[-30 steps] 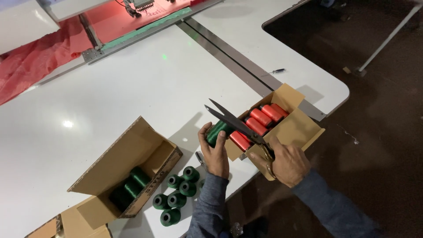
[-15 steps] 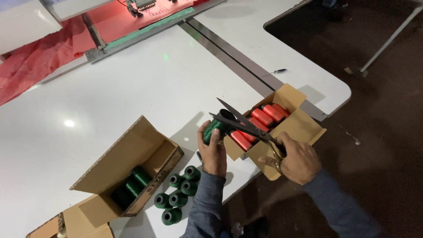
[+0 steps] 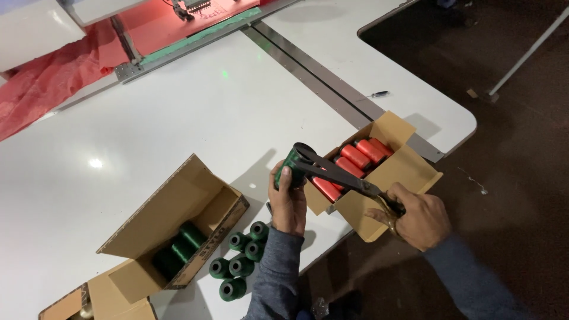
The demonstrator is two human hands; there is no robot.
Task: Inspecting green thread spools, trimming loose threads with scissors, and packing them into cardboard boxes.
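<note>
While scissors meet a green spool, open cartons sit across the white table.

Largest is the open brown carton holding green spools, then the carton of red spools at the table edge. The left hand is wrapped around the green thread spool, lifted beside the red spools; the right hand is clenched on the scissors. Best to keep the blades off the gripping thumb. Six loose green spools stand near the wrist.
</note>
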